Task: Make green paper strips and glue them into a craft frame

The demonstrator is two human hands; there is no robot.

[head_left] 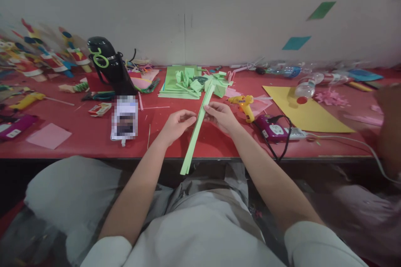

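I hold a long, narrow light green paper strip (196,133) over the red table (94,133). It runs from the green pile down past the table's front edge. My left hand (175,125) pinches it near the middle from the left. My right hand (221,116) pinches it from the right, slightly higher. Both hands have fingers closed on the strip. Behind the strip lies a pile of green paper sheets and folded pieces (188,81).
A yellow glue gun (243,103) and a purple power strip (273,129) lie right of my hands. A yellow sheet (308,110), plastic bottle (305,87), black bottle (109,64), pink paper (48,135) and colourful craft figures (46,56) are around. Another person (388,129) sits at right.
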